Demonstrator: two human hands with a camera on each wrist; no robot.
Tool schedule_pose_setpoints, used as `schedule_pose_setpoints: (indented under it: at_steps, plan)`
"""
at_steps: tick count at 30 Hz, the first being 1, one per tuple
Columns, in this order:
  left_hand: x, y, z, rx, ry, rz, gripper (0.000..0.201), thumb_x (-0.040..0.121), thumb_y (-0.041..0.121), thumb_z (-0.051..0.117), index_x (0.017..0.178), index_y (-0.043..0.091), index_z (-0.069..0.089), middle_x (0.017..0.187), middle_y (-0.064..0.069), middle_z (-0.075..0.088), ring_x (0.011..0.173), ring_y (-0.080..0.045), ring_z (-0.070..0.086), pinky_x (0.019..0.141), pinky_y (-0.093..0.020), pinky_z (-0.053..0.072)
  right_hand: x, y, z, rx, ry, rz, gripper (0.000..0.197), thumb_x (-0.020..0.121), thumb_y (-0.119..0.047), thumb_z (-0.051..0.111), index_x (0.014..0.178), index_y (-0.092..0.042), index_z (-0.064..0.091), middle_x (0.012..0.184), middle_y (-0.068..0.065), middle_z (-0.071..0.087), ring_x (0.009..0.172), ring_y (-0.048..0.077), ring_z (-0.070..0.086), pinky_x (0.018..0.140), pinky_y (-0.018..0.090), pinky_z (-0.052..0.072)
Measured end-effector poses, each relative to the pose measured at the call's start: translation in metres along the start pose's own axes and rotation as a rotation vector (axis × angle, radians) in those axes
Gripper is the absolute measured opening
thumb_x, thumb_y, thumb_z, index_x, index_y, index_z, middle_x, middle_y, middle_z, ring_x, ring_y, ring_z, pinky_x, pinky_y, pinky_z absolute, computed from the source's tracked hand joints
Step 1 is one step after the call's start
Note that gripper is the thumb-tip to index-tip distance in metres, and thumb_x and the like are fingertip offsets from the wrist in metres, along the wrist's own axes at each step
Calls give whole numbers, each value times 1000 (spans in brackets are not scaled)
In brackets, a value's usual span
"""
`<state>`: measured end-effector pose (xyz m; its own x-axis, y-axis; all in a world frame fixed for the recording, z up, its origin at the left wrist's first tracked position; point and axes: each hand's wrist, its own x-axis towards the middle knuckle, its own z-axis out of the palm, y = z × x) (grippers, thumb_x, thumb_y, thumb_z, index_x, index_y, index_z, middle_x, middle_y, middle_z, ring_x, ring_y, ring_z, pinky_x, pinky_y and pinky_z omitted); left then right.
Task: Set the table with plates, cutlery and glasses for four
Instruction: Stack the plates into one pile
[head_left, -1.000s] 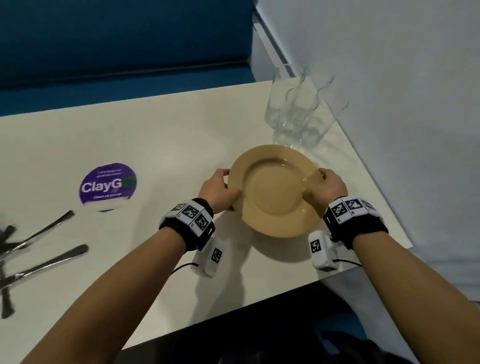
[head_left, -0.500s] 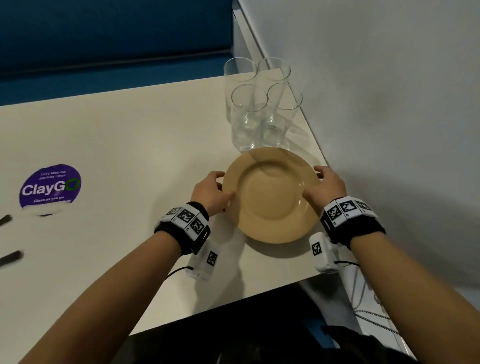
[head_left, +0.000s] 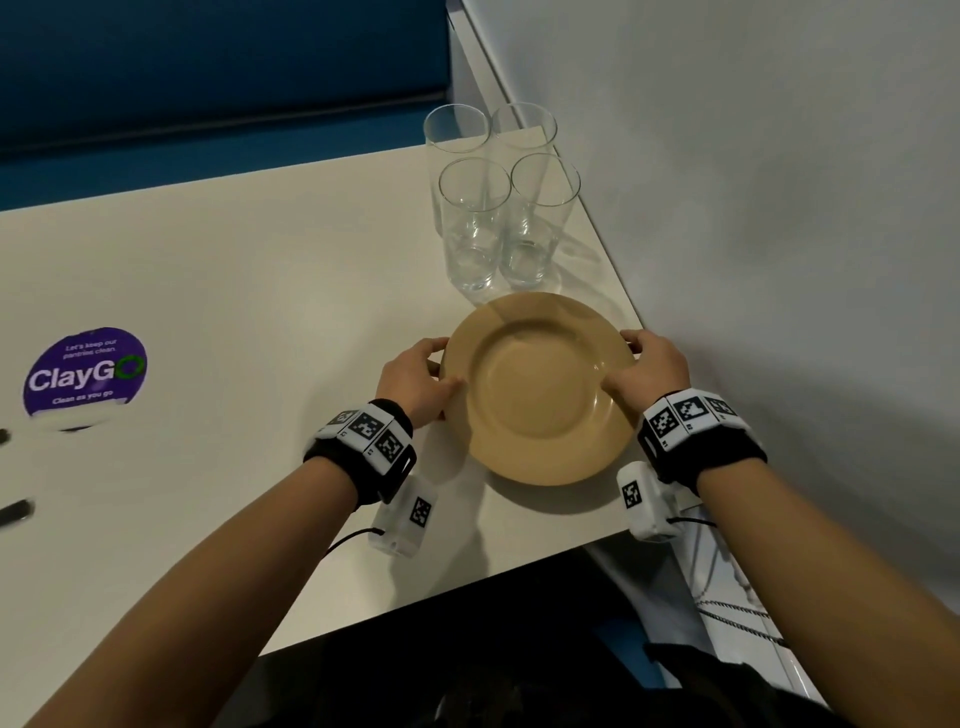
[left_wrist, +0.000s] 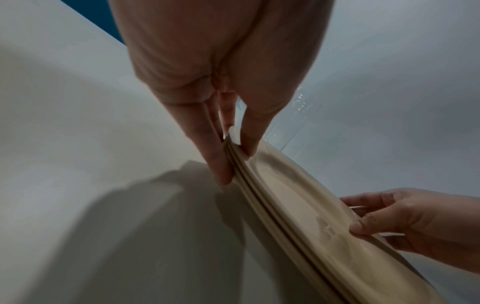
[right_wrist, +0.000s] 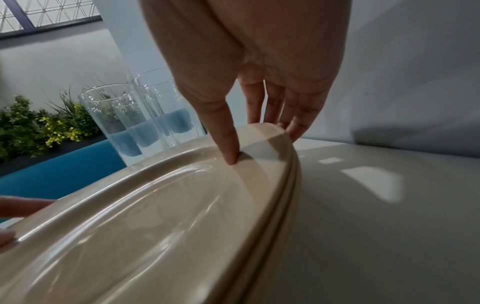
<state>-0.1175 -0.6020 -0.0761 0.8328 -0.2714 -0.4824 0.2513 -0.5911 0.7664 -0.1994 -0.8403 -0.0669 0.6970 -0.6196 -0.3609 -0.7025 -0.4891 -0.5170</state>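
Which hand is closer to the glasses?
Right, but only just. The right hand grips the plates on the side below the glasses; the left hand grips the opposite rim, slightly farther out.

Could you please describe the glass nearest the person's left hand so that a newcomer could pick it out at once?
Start at the far right corner of the white table, by the grey wall, where four clear glasses stand in a tight square just beyond the tan plates. The one you want is in the row nearer the plates, on the left. Its three neighbours stand either farther back or closer to the wall.
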Motion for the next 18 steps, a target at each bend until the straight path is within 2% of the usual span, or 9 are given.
schedule_pose_setpoints:
  at_steps: [3,7,12,15,18]
  plan:
    - [2,1,0,7,-4,4,51,89,13,60,137,20,46,106,-8,59,86,-25,61,59,-30,56,1,-1,1,17,8,5,65,71,-3,66,132,-17,51,128,6,57,111,25,58,93,34,49]
    - [3,2,0,24,0,5,52,89,13,60,138,19,45,101,-4,58,85,-24,61,55,-27,55,2,-1,2,35,16,14,64,71,-2,66,132,-17,51,128,6,56,110,24,58,89,31,48]
    - [3,0,0,25,-9,13,52,89,15,58,139,20,45,100,-3,57,85,-23,61,58,-28,56,0,-2,4,30,26,12,63,72,-3,63,132,-15,50,129,6,57,112,25,57,92,33,48]
    - [2,-2,-2,9,-34,19,52,90,16,58,139,22,43,102,-2,58,87,-22,61,61,-27,56,-4,-10,6,-33,50,19,66,75,-12,64,137,-14,44,136,7,49,124,27,49,99,37,44]
    - [0,-3,-11,-28,-45,27,52,90,22,59,140,23,42,112,-3,61,87,-22,65,66,-29,58,-12,-30,10,-94,98,-36,72,74,-11,65,141,-14,37,140,9,41,130,28,38,106,40,38]
